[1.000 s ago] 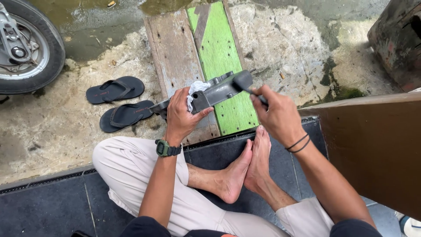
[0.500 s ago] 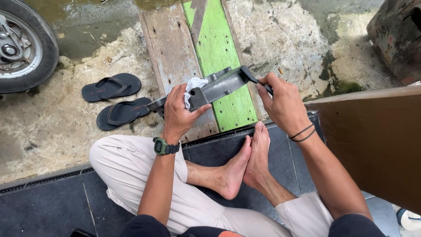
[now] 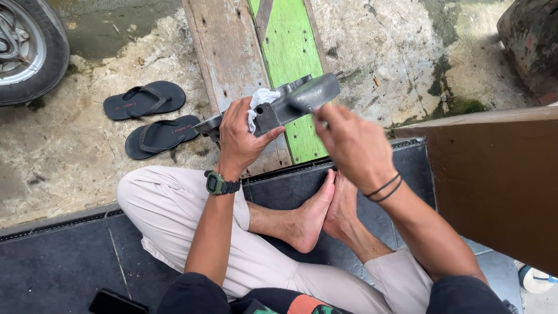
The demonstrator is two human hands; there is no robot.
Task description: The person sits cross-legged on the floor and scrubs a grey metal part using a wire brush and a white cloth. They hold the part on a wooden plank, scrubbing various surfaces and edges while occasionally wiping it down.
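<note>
While the left hand (image 3: 239, 138) clamps a grey metal casting (image 3: 285, 104) and white rag (image 3: 260, 100) above the green plank (image 3: 289, 52) | right hand (image 3: 349, 145) closed at its end, probably on a small tool | step: cleaning | next: steady hold, firm strokes

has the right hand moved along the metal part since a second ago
Yes. The right hand sat past the right end of the grey metal part; it now overlaps that end, having shifted left toward the green plank.
</note>
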